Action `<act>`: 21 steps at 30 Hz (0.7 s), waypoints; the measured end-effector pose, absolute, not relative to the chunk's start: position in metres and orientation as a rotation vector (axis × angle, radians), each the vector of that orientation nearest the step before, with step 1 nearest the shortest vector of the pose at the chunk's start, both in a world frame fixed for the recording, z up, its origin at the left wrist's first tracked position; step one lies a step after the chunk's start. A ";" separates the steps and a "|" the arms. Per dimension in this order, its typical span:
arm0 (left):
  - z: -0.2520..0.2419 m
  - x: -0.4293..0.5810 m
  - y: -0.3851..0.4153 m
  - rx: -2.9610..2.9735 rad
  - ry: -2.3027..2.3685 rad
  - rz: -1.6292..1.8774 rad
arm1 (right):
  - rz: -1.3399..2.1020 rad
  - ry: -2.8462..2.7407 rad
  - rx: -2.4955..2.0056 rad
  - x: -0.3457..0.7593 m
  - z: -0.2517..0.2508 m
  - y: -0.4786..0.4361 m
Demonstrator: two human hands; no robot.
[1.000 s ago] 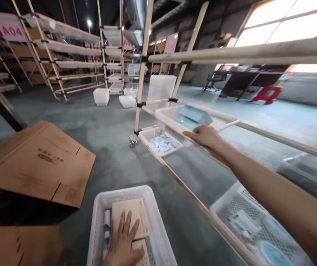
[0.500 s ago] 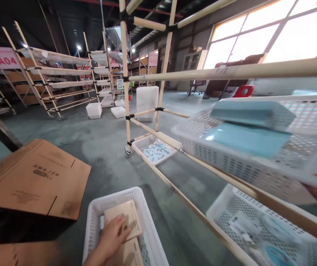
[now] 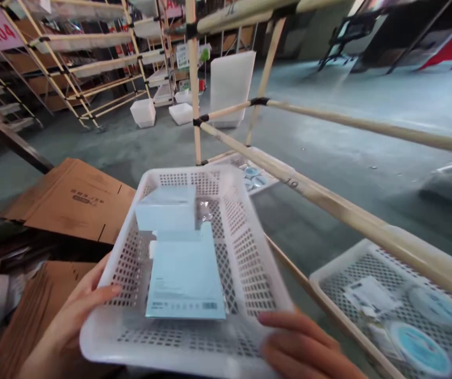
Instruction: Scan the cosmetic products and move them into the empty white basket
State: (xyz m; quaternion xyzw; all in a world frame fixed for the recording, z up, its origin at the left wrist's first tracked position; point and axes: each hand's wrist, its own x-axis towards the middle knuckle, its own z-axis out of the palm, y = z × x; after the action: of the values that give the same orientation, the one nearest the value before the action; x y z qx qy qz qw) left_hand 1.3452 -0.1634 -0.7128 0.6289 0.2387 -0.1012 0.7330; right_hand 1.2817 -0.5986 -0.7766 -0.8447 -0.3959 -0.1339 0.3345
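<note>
A white perforated plastic basket is held up in front of me, its near end toward my body. My left hand grips its left rim, thumb over the edge. On the near right corner, my right hand has its fingers wrapped over the rim. Inside lie a flat light-blue printed box and a smaller light-blue box at the far left. A small clear plastic packet rests beside them. The basket of tan boxes seen earlier is hidden from view.
To the right runs a rack of cream pipes. A lower white basket holds round blue-and-white items; another basket with round items sits farther back. Flattened cardboard lies at left. Shelving racks stand behind.
The basket with light-blue boxes has moved left from the rack to in front of me. My left hand has left the tan boxes and now holds this basket too. The view has tilted down.
</note>
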 end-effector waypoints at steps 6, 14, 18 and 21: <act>-0.836 1.295 -0.125 1.481 0.708 -0.343 | 0.143 -1.330 -2.090 1.315 -0.852 -0.563; -0.905 1.313 -0.134 2.610 -0.372 0.517 | -0.782 -1.202 -2.541 1.421 -0.846 -0.451; -0.959 1.350 -0.174 2.611 -1.297 0.576 | -0.680 -1.253 -2.668 1.448 -0.886 -0.341; -1.010 1.362 -0.206 2.938 -1.062 0.486 | -0.655 -1.256 -2.801 1.454 -0.903 -0.307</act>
State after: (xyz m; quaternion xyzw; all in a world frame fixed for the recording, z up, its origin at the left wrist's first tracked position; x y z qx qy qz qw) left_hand 1.3624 -0.2061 -1.0097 0.9292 -0.3360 0.1536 -0.0101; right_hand 1.4537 -0.3068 -0.9032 -0.8924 -0.4000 -0.2087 0.0013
